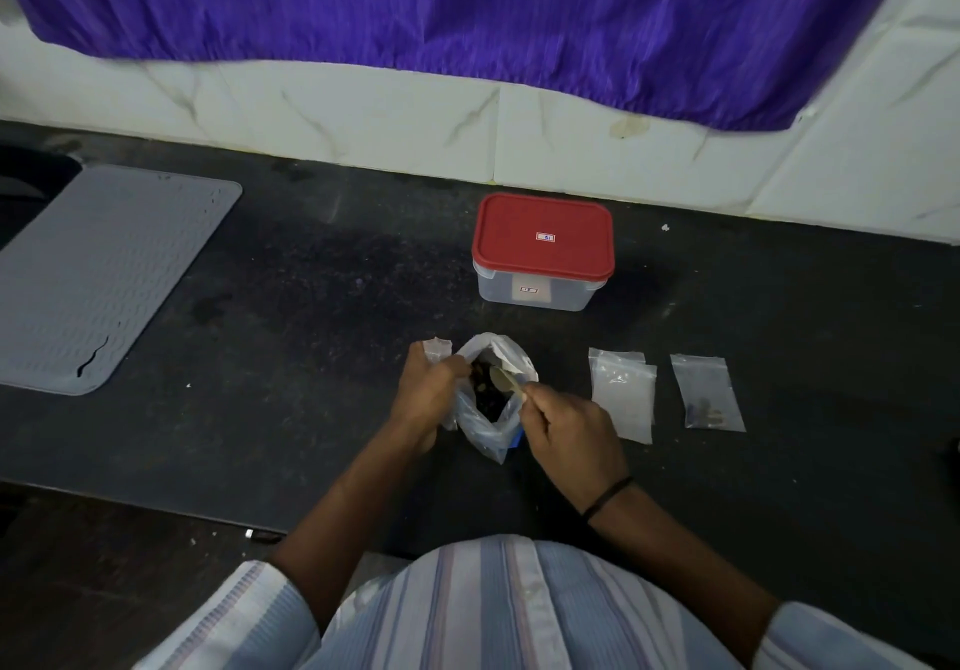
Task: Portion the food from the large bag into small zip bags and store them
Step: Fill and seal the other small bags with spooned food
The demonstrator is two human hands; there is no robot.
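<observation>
The large clear bag (480, 428) stands open on the dark counter (311, 316), with dark food inside. My left hand (428, 391) grips the bag's left rim together with a small zip bag (436, 346) that sticks up above my fingers. My right hand (566, 422) holds a spoon (503, 377), whose bowl is inside the bag's mouth. To the right lie two empty small zip bags (623, 394), overlapping, and another small zip bag (709, 391) with a little dark food at its bottom.
A clear storage box with a shut red lid (543, 248) stands behind the bag, near the tiled wall. A grey ribbed mat (98, 274) lies at the left. Purple cloth (467, 4) hangs above the counter.
</observation>
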